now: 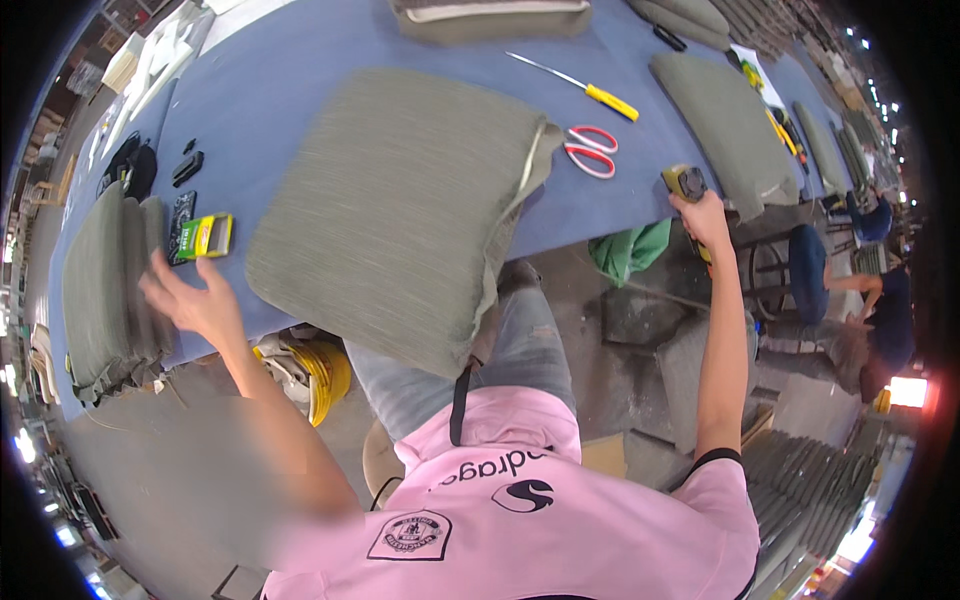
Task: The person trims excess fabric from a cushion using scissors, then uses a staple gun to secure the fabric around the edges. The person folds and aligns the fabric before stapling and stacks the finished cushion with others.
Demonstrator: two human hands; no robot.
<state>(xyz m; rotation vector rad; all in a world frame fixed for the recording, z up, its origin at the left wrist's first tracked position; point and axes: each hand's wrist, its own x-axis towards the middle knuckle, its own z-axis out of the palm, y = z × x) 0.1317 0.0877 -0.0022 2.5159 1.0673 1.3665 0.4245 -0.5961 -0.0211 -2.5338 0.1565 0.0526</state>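
My left hand [200, 303], fingers spread and holding nothing, is between a stack of grey-green cushions [105, 290] and a small green-and-yellow box [207, 236]. At the table's right front edge my right hand [702, 217] is wrapped round a yellow-and-black power tool [686, 181] that looks like a staple gun. A large grey-green cushion [385, 200] lies between my hands, its near corner overhanging the edge above my lap. Loose fabric shows along its right side. Right of it lie red-and-white scissors [592, 152] and a yellow-handled screwdriver [610, 101].
The blue table [265, 110] curves around me. Another cushion [725, 130] lies at the right, and a padded piece [490, 18] at the far side. Green cloth [632, 250] hangs below the edge. Yellow buckets [320, 375] stand underneath. A person [885, 290] works at far right.
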